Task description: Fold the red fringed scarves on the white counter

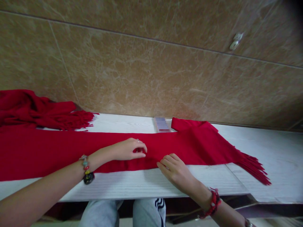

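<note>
A long red scarf (47, 148) lies stretched across a white table (142, 184), its fringed end (253, 168) pointing right. My left hand (129, 148) rests on the scarf near its middle, fingers curled and pinching the cloth. My right hand (174, 168) sits at the scarf's near edge, fingers bent and gripping a fold of it. The left wrist wears a beaded bracelet, the right a red cord.
More red fringed cloth (35, 108) is bunched at the back left. A small blurred box (162, 124) stands by the brown marble wall (151, 63). The table's near edge runs above my knees (123, 212).
</note>
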